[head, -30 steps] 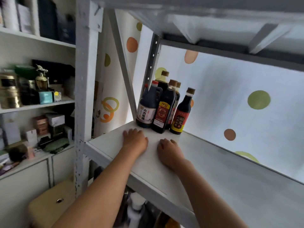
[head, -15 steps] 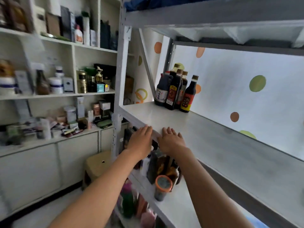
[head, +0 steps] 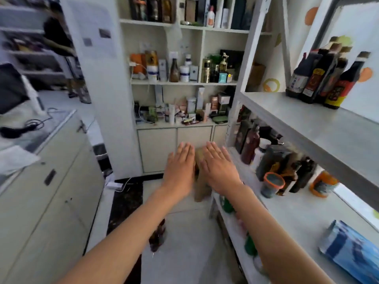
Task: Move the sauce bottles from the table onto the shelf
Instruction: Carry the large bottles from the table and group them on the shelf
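While both arms reach forward in the head view, the left hand (head: 180, 167) and the right hand (head: 219, 167) hover side by side with palms down and fingers straight, holding nothing and touching nothing. Behind and below them, partly hidden, stands a tan stool (head: 202, 189) on the floor. To the right rises a white metal shelf (head: 320, 128), and the sauce bottles (head: 322, 78) stand upright in a tight cluster at the back left corner of its upper board (dark bottles with red, yellow and white labels, somewhat blurred). Both hands are well apart from them, lower and to the left. On the board beneath sit more dark bottles, an orange-rimmed jar (head: 273, 184) and a blue packet (head: 348, 249) lying flat. Straight ahead, a white wall cabinet (head: 184, 84) holds many small containers.
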